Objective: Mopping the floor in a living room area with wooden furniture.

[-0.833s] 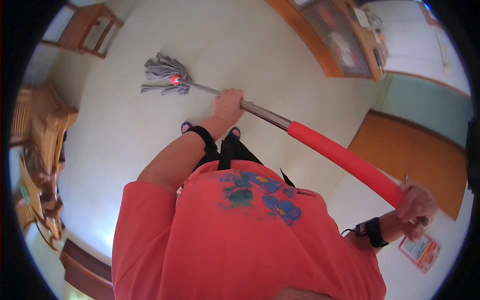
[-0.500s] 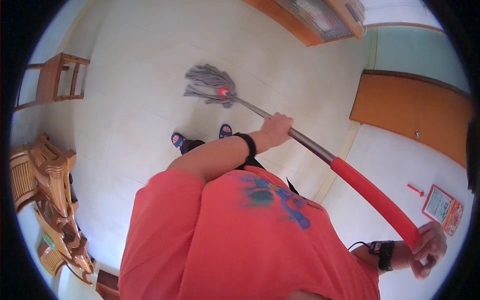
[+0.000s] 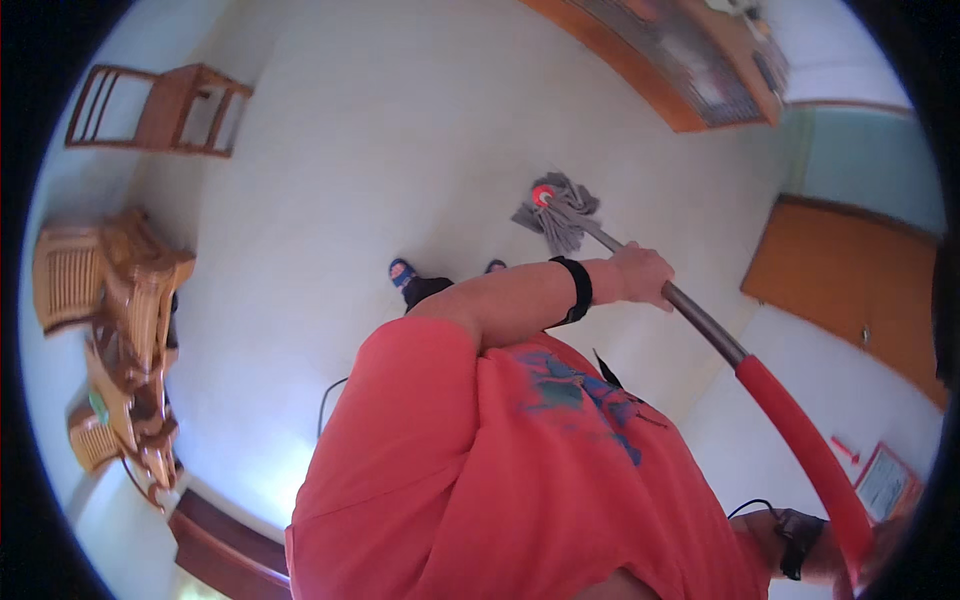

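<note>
While both hands, left hand (image 3: 640, 275) and right hand (image 3: 880, 555), grip one mop (image 3: 700, 320), two sandals (image 3: 402, 271) show.

The person in the coral shirt (image 3: 520, 470) holds a mop (image 3: 690, 320) diagonally across the body. The left hand (image 3: 640, 275), wearing a black wristband, is closed around the grey metal section of the shaft. The right hand (image 3: 870, 560) sits at the lower right edge of the view, at the upper end of the red grip sleeve (image 3: 800, 440); its fingers are largely cut off by the rim. The grey string mop head (image 3: 560, 215), with a red hub, rests on the pale floor (image 3: 350, 150) just ahead of the feet. Wooden chairs (image 3: 120, 300) stand well apart at left. An orange door (image 3: 850, 290) is at right.
</note>
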`<state>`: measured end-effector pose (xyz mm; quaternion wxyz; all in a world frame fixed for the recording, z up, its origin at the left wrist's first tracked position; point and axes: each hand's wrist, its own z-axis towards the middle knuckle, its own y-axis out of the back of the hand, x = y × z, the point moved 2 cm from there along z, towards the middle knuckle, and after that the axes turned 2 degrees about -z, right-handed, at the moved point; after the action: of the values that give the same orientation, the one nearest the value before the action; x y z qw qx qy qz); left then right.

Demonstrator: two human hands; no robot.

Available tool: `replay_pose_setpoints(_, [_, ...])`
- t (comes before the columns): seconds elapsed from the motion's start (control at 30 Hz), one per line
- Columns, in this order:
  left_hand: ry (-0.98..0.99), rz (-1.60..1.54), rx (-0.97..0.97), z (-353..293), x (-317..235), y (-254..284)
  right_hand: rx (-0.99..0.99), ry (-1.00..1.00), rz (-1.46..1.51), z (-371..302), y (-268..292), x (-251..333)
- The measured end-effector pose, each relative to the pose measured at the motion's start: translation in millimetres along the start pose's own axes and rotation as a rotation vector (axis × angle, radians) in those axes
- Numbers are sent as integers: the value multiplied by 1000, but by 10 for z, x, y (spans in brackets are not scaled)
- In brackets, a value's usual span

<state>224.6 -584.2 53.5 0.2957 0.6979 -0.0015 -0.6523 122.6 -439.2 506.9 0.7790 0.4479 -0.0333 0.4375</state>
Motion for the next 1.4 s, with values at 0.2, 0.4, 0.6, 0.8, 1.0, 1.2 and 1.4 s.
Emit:
replay_pose_setpoints(0.2, [351,161,-399,-900,1099,579,-444,-218,598,-64,-782,-940])
replay_pose_setpoints(0.4, [601,247,-798,-2330,1924,1249,-70,-242,609,322,-2008,-1338])
replay_pose_setpoints(0.6, [832,256,-1001,-4415,2742,1159,375,-343,872,381,-3745,-1086])
replay_pose_setpoints(0.8, [1119,214,-1011,-5983,2631,567,821,-279,1107,423,-4721,-703])
replay_pose_setpoints(1.0, [1283,65,-1016,-6259,2088,-315,991,-291,1124,563,-4894,-507])
replay_pose_setpoints(1.2, [1279,-123,-1012,-5507,1717,-699,899,-371,1035,798,-4400,-607])
replay_pose_setpoints(1.4, [1144,-139,-1007,-4329,1243,-414,746,-307,946,814,-3400,-1099])
